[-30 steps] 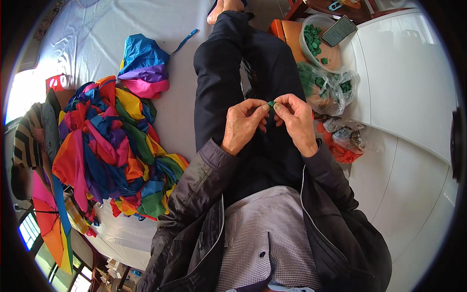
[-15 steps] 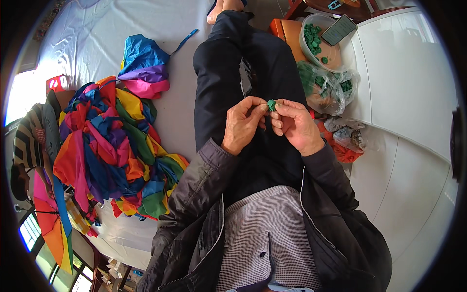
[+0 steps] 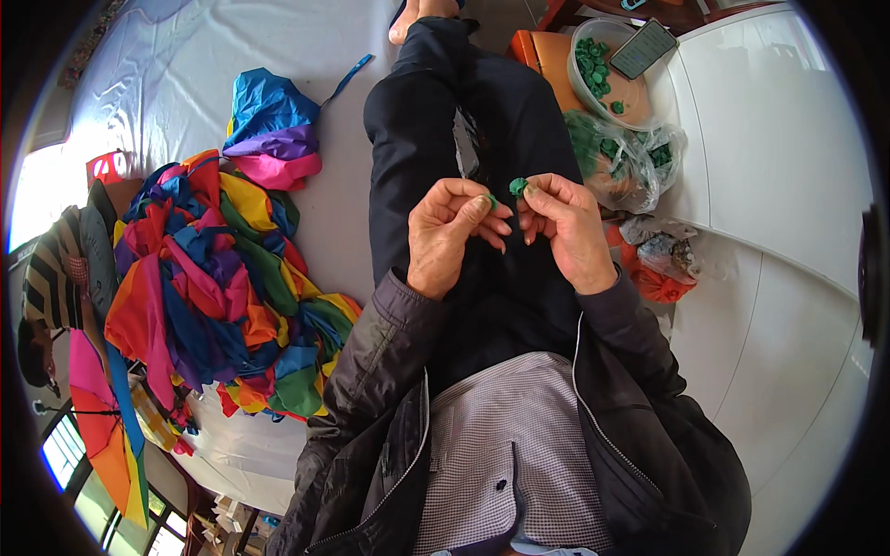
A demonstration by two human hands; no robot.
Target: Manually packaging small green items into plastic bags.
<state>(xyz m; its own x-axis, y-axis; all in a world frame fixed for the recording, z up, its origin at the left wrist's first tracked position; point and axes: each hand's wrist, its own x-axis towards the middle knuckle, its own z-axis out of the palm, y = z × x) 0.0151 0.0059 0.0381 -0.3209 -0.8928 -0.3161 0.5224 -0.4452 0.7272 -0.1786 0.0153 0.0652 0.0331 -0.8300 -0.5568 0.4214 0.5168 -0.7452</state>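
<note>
Above my lap, my left hand (image 3: 440,236) pinches a small green bit (image 3: 491,200) between thumb and forefinger. Close by on its right, my right hand (image 3: 570,232) grips a small crumpled green piece (image 3: 517,187) by thumb and fingertips. The piece looks like a folded rosette; its exact kind I cannot make out. A gap separates the two hands. Similar green pieces (image 3: 593,69) lie in a clear round tub (image 3: 577,85) at the upper right. More of them show through a clear plastic bag (image 3: 640,185) just below the tub.
A phone (image 3: 644,48) rests on the tub's rim. Right of it is a white surface (image 3: 769,120). Multicoloured fabric (image 3: 213,287) is heaped at left, with a blue, purple and pink bundle (image 3: 272,120) beyond. At far left are a rainbow umbrella (image 3: 97,408) and a person in stripes (image 3: 51,273).
My hands have come apart from around one green piece. The left has drawn back leftward with a small green bit, while the right keeps the crumpled piece.
</note>
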